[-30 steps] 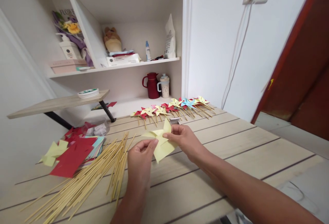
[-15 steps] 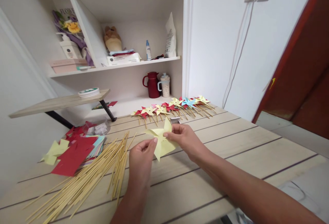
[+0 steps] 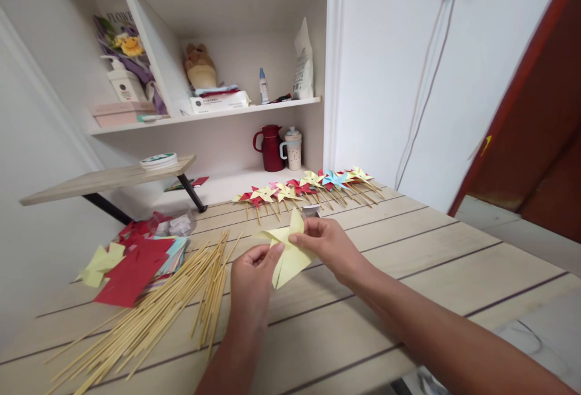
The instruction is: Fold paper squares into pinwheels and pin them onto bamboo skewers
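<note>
Both hands meet over the middle of the wooden table (image 3: 408, 244), pinched onto one yellow paper pinwheel (image 3: 287, 248) held just above the boards. The left hand (image 3: 252, 277) grips its near-left edge between thumb and fingertips, and the right hand (image 3: 327, 245) presses thumb and forefinger on the folded centre, so the two hands are close together with only the paper between them.

Just left of the left hand lies a loose heap of bamboo skewers (image 3: 154, 310), fanned toward the near-left corner. Farther left sits a stack of cut paper squares (image 3: 136, 262), red on top with yellow and pale blue showing at the edges. Along the far edge of the table a row of finished pinwheels on sticks (image 3: 308, 186) lies in red, yellow and blue.

Beyond that, in the white shelf unit (image 3: 213, 117), stand a dark red jug (image 3: 271, 149) and a speckled mug (image 3: 292, 148), side by side.
</note>
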### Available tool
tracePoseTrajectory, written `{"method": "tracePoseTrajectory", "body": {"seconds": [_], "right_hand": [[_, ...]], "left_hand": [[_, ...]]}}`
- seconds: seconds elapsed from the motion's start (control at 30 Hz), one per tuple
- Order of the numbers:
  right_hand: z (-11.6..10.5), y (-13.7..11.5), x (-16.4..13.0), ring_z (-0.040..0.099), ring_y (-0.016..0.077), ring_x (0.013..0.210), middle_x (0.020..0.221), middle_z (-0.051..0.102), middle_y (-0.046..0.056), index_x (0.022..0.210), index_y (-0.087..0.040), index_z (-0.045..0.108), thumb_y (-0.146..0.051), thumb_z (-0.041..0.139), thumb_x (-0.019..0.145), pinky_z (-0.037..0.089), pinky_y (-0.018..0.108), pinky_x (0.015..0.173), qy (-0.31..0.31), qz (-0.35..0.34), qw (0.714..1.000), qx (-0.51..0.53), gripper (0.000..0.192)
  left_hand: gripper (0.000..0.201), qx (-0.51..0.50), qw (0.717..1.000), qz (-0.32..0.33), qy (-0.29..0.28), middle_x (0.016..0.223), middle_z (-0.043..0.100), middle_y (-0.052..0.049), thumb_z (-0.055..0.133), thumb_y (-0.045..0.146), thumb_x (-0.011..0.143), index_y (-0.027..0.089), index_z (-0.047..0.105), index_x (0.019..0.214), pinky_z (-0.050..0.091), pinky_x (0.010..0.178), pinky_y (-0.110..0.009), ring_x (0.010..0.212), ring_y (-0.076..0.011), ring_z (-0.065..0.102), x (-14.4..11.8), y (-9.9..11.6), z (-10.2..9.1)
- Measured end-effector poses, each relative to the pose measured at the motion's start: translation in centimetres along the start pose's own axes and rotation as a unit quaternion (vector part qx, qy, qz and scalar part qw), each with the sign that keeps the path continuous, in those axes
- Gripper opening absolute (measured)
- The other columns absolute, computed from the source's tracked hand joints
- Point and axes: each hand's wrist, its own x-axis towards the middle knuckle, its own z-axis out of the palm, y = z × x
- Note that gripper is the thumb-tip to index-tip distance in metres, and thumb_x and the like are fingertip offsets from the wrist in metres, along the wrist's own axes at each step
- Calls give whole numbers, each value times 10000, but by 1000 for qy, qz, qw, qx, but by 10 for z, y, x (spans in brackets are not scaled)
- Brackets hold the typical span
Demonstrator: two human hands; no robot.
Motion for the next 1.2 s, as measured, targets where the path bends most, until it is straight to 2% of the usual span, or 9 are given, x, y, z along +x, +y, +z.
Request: {"method": "tracePoseTrajectory", "body": {"seconds": [0.23, 0.43, 0.57, 0.67, 0.83, 0.97, 1.1, 1.2], "right_hand": [[-1, 3, 2, 521, 116, 586, 671, 614, -5, 758, -142, 683, -328, 767, 691, 367, 248, 550, 2, -10, 1000, -20, 215], [1, 2, 1, 529, 121, 560, 651, 628, 0, 759, -146, 697, -361, 804, 667, 370, 249, 531, -9, 15, 1000, -8, 257], [4, 0, -1, 545, 132, 560, 654, 642, 14, 741, -142, 703, -423, 830, 641, 376, 256, 530, -28, 37, 999, 11, 324], [4, 0, -1, 555, 136, 570, 668, 657, 20, 736, -144, 705, -405, 830, 638, 384, 260, 538, -32, 37, 998, 28, 305], [0, 0, 2, 595, 160, 618, 721, 696, 42, 764, -153, 713, -414, 812, 655, 427, 277, 574, -13, 23, 999, 31, 300], [-3, -3, 3, 625, 184, 665, 764, 719, 56, 810, -153, 723, -444, 809, 657, 451, 284, 592, -7, 20, 1000, 15, 339], [-3, -3, 3, 628, 186, 682, 773, 720, 49, 833, -156, 724, -426, 803, 670, 449, 277, 598, -13, 15, 1000, -4, 325], [-3, 0, 2, 625, 176, 670, 777, 720, 45, 844, -154, 723, -396, 802, 681, 445, 273, 604, -64, 25, 998, -3, 302]], "left_hand": [[356, -31, 999, 5, -3, 686, 723, -45, 848, 427, 603, 138, 761, 791, 498, 621, -270, 648, -184, 657, -3, 1, 2], [323, -37, 999, -2, -4, 710, 731, -45, 827, 402, 644, 149, 751, 828, 513, 659, -281, 678, -190, 673, -2, 1, 2], [325, -15, 1000, 12, 19, 714, 736, -48, 825, 433, 641, 148, 746, 775, 492, 614, -264, 636, -173, 645, -3, 1, 2], [347, -13, 999, 12, 29, 711, 739, -48, 826, 449, 638, 145, 757, 791, 502, 629, -279, 651, -190, 658, -5, 3, 2], [395, -54, 998, 10, -12, 843, 773, -72, 739, 490, 754, 162, 772, 972, 532, 757, -333, 802, -237, 707, -3, 4, 1], [356, -63, 998, 0, 2, 944, 781, -83, 702, 473, 804, 179, 773, 993, 524, 863, -361, 913, -248, 710, 1, 2, -1], [399, -81, 996, -3, -31, 1012, 777, -90, 701, 488, 815, 180, 749, 1064, 525, 856, -340, 966, -248, 708, 0, 5, -2], [489, -103, 991, -34, -84, 942, 781, -110, 697, 560, 796, 155, 740, 1066, 534, 805, -334, 908, -259, 722, -3, 9, -2]]}}
